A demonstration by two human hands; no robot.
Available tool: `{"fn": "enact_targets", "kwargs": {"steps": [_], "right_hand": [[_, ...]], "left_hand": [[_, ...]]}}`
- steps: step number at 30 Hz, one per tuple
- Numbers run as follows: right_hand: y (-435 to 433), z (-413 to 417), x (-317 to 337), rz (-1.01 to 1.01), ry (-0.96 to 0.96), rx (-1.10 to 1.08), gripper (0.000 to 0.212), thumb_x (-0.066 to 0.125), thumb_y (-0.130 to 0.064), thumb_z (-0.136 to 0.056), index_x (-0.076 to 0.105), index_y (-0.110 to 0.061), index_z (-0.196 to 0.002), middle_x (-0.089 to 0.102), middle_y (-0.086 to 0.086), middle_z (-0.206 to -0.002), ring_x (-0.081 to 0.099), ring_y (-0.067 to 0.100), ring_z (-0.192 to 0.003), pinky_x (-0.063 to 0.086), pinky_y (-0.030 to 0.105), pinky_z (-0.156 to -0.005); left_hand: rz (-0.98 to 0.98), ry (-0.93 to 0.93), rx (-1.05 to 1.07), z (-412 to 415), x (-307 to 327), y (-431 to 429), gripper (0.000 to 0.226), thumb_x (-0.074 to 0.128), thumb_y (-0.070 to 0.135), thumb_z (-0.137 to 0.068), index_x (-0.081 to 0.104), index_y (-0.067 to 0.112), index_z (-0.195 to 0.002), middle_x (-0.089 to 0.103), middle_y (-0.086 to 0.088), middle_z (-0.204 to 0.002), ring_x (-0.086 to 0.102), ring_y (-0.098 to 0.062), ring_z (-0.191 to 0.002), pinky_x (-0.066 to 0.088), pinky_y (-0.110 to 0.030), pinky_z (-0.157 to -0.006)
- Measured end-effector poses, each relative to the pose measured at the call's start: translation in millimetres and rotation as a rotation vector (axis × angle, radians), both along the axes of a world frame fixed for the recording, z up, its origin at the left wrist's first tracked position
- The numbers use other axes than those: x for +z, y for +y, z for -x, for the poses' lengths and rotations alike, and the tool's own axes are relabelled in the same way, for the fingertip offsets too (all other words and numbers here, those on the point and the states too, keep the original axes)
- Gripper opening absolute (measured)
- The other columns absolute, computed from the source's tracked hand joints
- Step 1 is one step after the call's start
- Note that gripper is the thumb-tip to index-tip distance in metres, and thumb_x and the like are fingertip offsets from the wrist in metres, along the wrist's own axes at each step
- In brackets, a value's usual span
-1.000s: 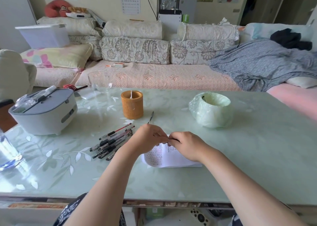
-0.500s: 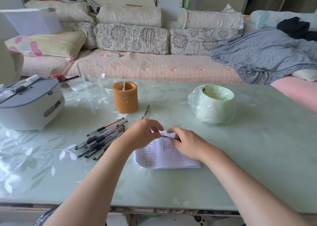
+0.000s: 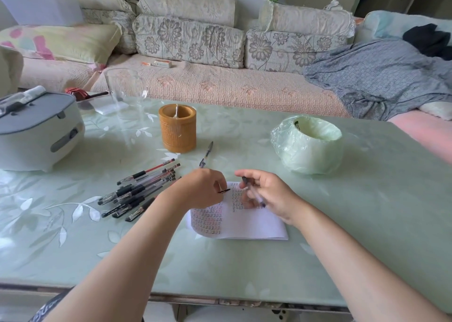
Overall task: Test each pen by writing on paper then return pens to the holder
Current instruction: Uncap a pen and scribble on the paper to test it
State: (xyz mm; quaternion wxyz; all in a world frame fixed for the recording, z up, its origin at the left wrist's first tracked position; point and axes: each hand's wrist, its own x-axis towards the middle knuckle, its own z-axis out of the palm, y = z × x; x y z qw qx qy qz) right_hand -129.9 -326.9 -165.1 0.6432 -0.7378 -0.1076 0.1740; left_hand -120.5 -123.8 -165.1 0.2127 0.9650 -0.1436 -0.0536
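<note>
A white paper (image 3: 254,224) covered in rows of written marks lies on the table in front of me. My right hand (image 3: 269,194) grips a clear pen (image 3: 254,194) over the paper, its dark end up near my fingertips. My left hand (image 3: 205,189) pinches a small black pen cap (image 3: 223,191) just left of it. Several pens (image 3: 141,192) lie in a loose pile to the left of the paper. One more pen (image 3: 206,154) lies alone behind my left hand. The orange-brown holder (image 3: 177,132) stands upright behind the pile.
A grey-and-white lidded appliance (image 3: 36,131) sits at the table's left. A clear glass jug (image 3: 126,91) stands behind the holder. A roll wrapped in green plastic (image 3: 308,144) rests at the right. A sofa with cushions and a grey blanket runs along the far side.
My hands were together on one pen; now they have drawn apart, the cap in my left hand and the pen body in my right. The camera has tilted downward.
</note>
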Motion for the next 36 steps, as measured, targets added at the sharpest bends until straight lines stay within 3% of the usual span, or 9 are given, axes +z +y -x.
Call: {"fn": "enact_targets", "kwargs": {"steps": [3, 5, 7, 10, 14, 17, 24, 33, 36], "right_hand": [[-1, 2, -6, 0.002, -0.035, -0.027, 0.017, 0.056, -0.007, -0.097, 0.065, -0.014, -0.11, 0.06, 0.001, -0.081, 0.057, 0.017, -0.066, 0.045, 0.024, -0.054], [0, 1, -10, 0.025, -0.037, -0.067, 0.016, 0.05, -0.014, -0.1, 0.066, -0.012, -0.098, 0.06, 0.003, -0.07, 0.056, 0.02, -0.056, 0.032, 0.024, -0.044], [0, 2, -12, 0.062, -0.054, -0.077, 0.018, 0.049, -0.007, -0.097, 0.065, -0.014, -0.093, 0.063, 0.006, -0.067, 0.058, 0.022, -0.05, 0.026, 0.023, -0.041], [1, 6, -14, 0.092, -0.095, -0.067, 0.019, 0.052, 0.009, -0.088, 0.06, -0.007, -0.085, 0.065, 0.014, -0.069, 0.061, 0.016, -0.046, 0.031, 0.018, -0.038], [1, 7, -21, 0.126, -0.171, -0.049, 0.019, 0.062, 0.007, -0.075, 0.057, -0.01, -0.069, 0.056, 0.007, -0.056, 0.05, 0.017, -0.043, 0.041, 0.024, -0.043], [-1, 8, -26, 0.202, -0.229, -0.027, 0.023, 0.064, 0.007, -0.076, 0.053, -0.011, -0.066, 0.05, -0.007, -0.05, 0.043, 0.01, -0.042, 0.035, 0.02, -0.043], [0, 9, -28, 0.224, -0.319, 0.011, 0.021, 0.064, 0.001, -0.073, 0.05, -0.012, -0.064, 0.045, -0.014, -0.053, 0.037, 0.004, -0.05, 0.03, 0.016, -0.048], [1, 10, -28, 0.291, -0.342, 0.03, 0.023, 0.064, 0.005, -0.078, 0.048, -0.005, -0.064, 0.043, -0.001, -0.06, 0.035, 0.01, -0.055, 0.027, 0.02, -0.05], [3, 11, -28, 0.333, -0.356, 0.022, 0.023, 0.065, 0.002, -0.076, 0.049, -0.008, -0.063, 0.044, -0.006, -0.059, 0.036, 0.009, -0.055, 0.028, 0.02, -0.051]], "left_hand": [[0.0, -0.038, -0.008, -1, -3, -2, 0.023, 0.073, 0.039, -0.08, 0.068, 0.028, -0.1, 0.065, 0.011, -0.092, 0.06, -0.01, -0.083, 0.049, -0.022, -0.073], [-0.005, -0.071, 0.003, -2, -6, -5, 0.029, 0.074, 0.044, -0.078, 0.068, 0.027, -0.1, 0.063, 0.009, -0.092, 0.059, -0.01, -0.082, 0.049, -0.024, -0.072], [-0.013, -0.098, 0.013, -2, -8, -8, 0.033, 0.074, 0.049, -0.076, 0.068, 0.026, -0.098, 0.061, 0.009, -0.089, 0.059, -0.011, -0.08, 0.05, -0.026, -0.071], [-0.006, -0.092, 0.018, -4, -10, -10, 0.042, 0.077, 0.055, -0.07, 0.065, 0.025, -0.096, 0.061, 0.008, -0.089, 0.058, -0.012, -0.08, 0.051, -0.029, -0.072], [0.002, -0.051, 0.027, -7, -13, -10, 0.046, 0.079, 0.056, -0.066, 0.063, 0.026, -0.098, 0.06, 0.007, -0.091, 0.056, -0.012, -0.08, 0.046, -0.026, -0.067], [0.014, -0.046, 0.031, -8, -15, -10, 0.046, 0.079, 0.055, -0.066, 0.062, 0.027, -0.098, 0.06, 0.007, -0.092, 0.056, -0.012, -0.08, 0.044, -0.025, -0.066], [0.015, -0.073, 0.042, -7, -15, -12, 0.047, 0.079, 0.057, -0.064, 0.062, 0.026, -0.096, 0.06, 0.006, -0.092, 0.055, -0.013, -0.08, 0.046, -0.026, -0.067], [0.037, -0.071, 0.047, -6, -17, -14, 0.049, 0.08, 0.057, -0.063, 0.062, 0.026, -0.096, 0.06, 0.006, -0.093, 0.055, -0.015, -0.084, 0.051, -0.029, -0.074], [0.035, -0.068, 0.05, -5, -17, -14, 0.049, 0.08, 0.057, -0.063, 0.062, 0.025, -0.096, 0.061, 0.004, -0.094, 0.055, -0.015, -0.084, 0.049, -0.028, -0.072]]}}
